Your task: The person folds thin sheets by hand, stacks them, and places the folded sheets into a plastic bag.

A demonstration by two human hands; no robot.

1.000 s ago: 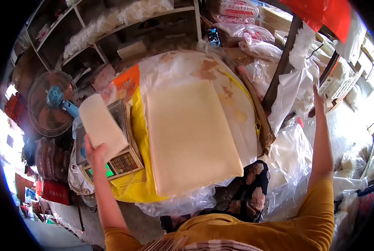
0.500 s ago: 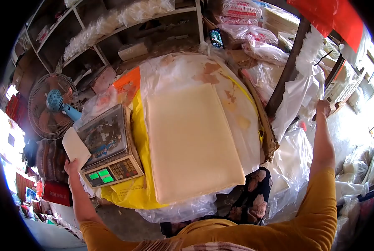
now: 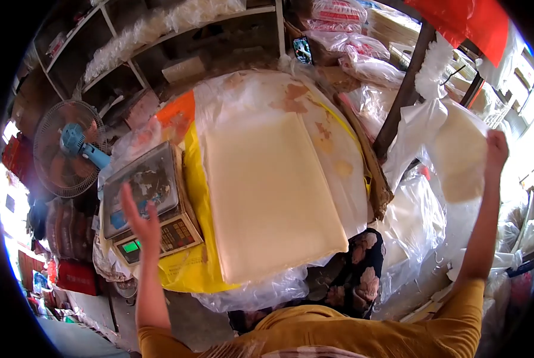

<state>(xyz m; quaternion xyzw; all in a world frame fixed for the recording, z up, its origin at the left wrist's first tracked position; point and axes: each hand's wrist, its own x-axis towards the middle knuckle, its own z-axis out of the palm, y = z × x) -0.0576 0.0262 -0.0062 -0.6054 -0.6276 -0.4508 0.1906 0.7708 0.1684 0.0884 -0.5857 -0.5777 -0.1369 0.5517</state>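
My left hand [image 3: 140, 218] is raised over the front of a weighing scale [image 3: 142, 188], fingers apart and holding nothing. A green lit display shows on the scale's front, partly covered by my wrist. Out to the right, my right hand [image 3: 497, 149] is closed on the edge of a thin, translucent plastic bag [image 3: 461, 158], which hangs beside white plastic [image 3: 413, 134] at a dark post. Between my arms, a large flat stack of cream sheets [image 3: 273, 203] lies on the covered table, its near edge towards me.
A yellow sack [image 3: 198, 262] and stained white plastic [image 3: 249, 92] cover the table. At the left stands a fan [image 3: 70, 143]. The dark post [image 3: 407, 89] rises on the right, near bagged goods [image 3: 374, 68]. Behind are shelves [image 3: 204, 27] and a lit phone [image 3: 303, 51].
The pale sheet in my left hand is gone from it; the hand has moved right, over the scale, and opened. My right hand has moved outward, drawing the plastic bag away from the post.
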